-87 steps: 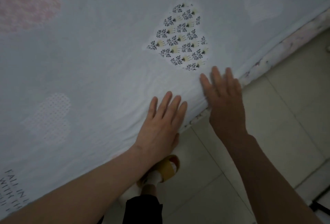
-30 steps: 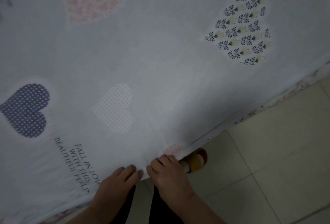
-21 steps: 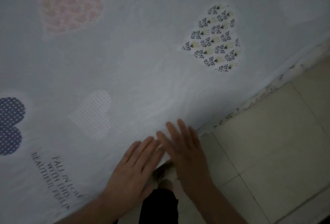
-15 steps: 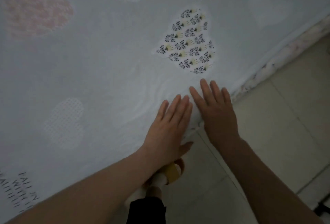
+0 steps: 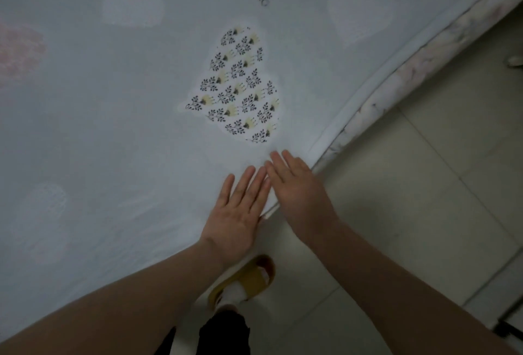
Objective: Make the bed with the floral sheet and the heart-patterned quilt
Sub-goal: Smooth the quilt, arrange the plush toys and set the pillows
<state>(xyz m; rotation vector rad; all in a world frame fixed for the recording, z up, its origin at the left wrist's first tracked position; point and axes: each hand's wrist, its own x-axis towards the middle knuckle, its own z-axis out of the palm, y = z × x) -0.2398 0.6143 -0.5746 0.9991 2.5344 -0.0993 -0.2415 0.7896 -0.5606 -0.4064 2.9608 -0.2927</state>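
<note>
pressing flat on the heart-patterned quilt [image 5: 113, 128] spread over the bed, at its edge, with left hand [image 5: 239, 216] and right hand [image 5: 297, 193] side by side, fingers straight, gripping nothing, beside the exposed strip of floral sheet [image 5: 402, 77].

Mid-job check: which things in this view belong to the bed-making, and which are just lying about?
Part of the job:
- heart-patterned quilt, spread over the bed
- floral sheet, a strip showing below the quilt's edge
- left hand and right hand, both flat at that edge

Not part of it:
- yellow slipper, on the person's foot
- tiled floor
</note>
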